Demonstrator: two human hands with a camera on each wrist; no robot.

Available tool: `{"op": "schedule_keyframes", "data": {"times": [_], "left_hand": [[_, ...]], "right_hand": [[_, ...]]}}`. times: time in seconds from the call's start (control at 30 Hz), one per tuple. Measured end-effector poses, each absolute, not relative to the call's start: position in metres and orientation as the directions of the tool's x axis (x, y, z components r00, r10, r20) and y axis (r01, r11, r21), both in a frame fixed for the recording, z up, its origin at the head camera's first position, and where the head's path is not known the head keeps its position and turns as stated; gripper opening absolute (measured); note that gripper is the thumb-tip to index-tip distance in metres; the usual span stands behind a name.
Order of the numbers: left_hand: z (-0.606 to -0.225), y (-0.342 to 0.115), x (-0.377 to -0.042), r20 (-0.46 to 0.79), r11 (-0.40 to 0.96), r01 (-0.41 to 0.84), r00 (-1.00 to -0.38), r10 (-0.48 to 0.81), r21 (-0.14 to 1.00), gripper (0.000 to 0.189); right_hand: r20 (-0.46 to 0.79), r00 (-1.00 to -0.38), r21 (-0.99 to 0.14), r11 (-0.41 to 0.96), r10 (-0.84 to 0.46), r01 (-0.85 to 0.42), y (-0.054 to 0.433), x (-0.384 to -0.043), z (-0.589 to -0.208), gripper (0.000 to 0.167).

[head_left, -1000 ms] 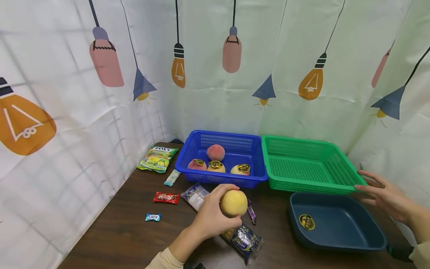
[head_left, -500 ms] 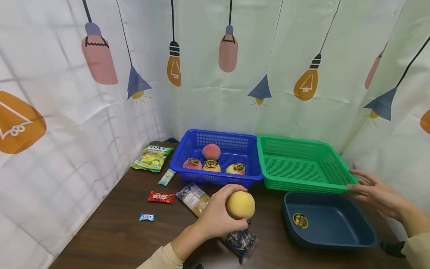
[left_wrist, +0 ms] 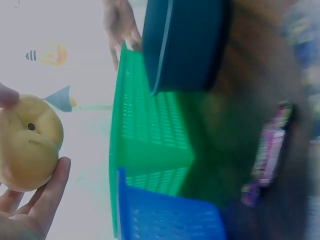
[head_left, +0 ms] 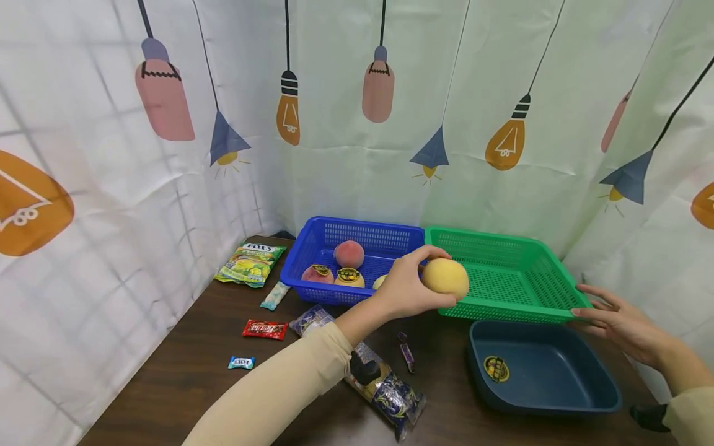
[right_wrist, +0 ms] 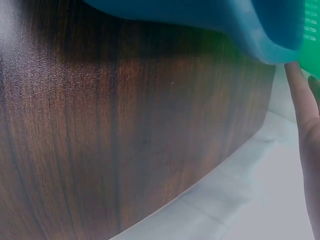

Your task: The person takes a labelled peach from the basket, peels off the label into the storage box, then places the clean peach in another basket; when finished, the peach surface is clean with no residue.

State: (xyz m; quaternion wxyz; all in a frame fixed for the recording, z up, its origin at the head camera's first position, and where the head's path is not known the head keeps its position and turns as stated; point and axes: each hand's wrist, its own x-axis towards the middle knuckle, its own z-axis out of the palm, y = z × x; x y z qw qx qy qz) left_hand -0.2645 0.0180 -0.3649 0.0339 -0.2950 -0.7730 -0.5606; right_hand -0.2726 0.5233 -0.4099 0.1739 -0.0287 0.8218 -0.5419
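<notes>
My left hand (head_left: 409,288) grips a yellow peach (head_left: 446,278) between fingers and thumb, raised over the seam between the blue basket (head_left: 357,296) and the green basket (head_left: 502,311). In the left wrist view the stem hollow of the peach (left_wrist: 31,145) shows. My right hand (head_left: 625,325) touches the right front corner of the green basket with extended fingers. Inside the blue basket lie a red peach (head_left: 349,254) and paler peaches with black stickers (head_left: 349,276), one of them mostly hidden behind my left hand. No fruit lies in the green basket.
A dark blue tub (head_left: 549,368) with a round sticker stands before the green basket. Under my left forearm lies a long clear-and-blue packet (head_left: 385,390), with a purple wrapped candy (head_left: 406,353) beside it. Leftward are a Fox's bag (head_left: 251,264), red wrapper (head_left: 264,329) and small blue candy (head_left: 242,362).
My left hand has carried the peach up and forward to the right, from above the long packet to the green basket's left side. My right hand stays at the basket corner.
</notes>
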Motion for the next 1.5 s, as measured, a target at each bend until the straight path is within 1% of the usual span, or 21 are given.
{"op": "schedule_keyframes", "data": {"times": [0.1,0.3,0.47,0.63,0.87,1.03,1.13,1.33,1.43,1.5], "left_hand": [[-0.358,0.035,-0.286,0.349,0.248,0.475,-0.839,0.418,0.844,0.062],[-0.356,0.068,-0.318,0.245,0.382,0.417,-0.872,0.423,0.825,0.066],[-0.362,0.085,-0.334,0.191,0.476,0.424,-0.866,0.462,0.771,0.064],[-0.364,0.093,-0.34,0.156,0.554,0.45,-0.854,0.497,0.7,0.063],[-0.364,0.103,-0.341,0.094,0.642,0.507,-0.82,0.564,0.575,0.062],[-0.362,0.104,-0.334,0.066,0.671,0.497,-0.827,0.558,0.55,0.06],[-0.361,0.101,-0.328,0.081,0.663,0.512,-0.82,0.566,0.547,0.055],[-0.361,0.093,-0.316,0.154,0.601,0.57,-0.784,0.601,0.56,0.05],[-0.36,0.089,-0.309,0.176,0.582,0.598,-0.765,0.62,0.55,0.051],[-0.358,0.086,-0.304,0.179,0.577,0.615,-0.752,0.634,0.538,0.051]], "right_hand": [[-0.265,-0.934,-0.907,0.39,-0.238,0.158,0.523,-0.271,-0.411,0.088],[-0.263,-0.935,-0.922,0.349,-0.239,0.17,0.523,-0.27,-0.411,0.087],[-0.265,-0.935,-0.919,0.356,-0.237,0.17,0.519,-0.27,-0.411,0.089],[-0.251,-0.937,-0.919,0.362,-0.242,0.153,0.517,-0.268,-0.411,0.089],[-0.259,-0.94,-0.913,0.374,-0.222,0.163,0.517,-0.266,-0.411,0.089],[-0.255,-0.942,-0.905,0.397,-0.217,0.153,0.516,-0.267,-0.41,0.089],[-0.242,-0.943,-0.913,0.382,-0.227,0.142,0.515,-0.269,-0.41,0.089],[-0.237,-0.944,-0.919,0.367,-0.229,0.142,0.515,-0.268,-0.41,0.088],[-0.243,-0.943,-0.914,0.379,-0.226,0.144,0.515,-0.266,-0.409,0.088],[-0.24,-0.945,-0.901,0.412,-0.223,0.132,0.516,-0.266,-0.409,0.088]]}}
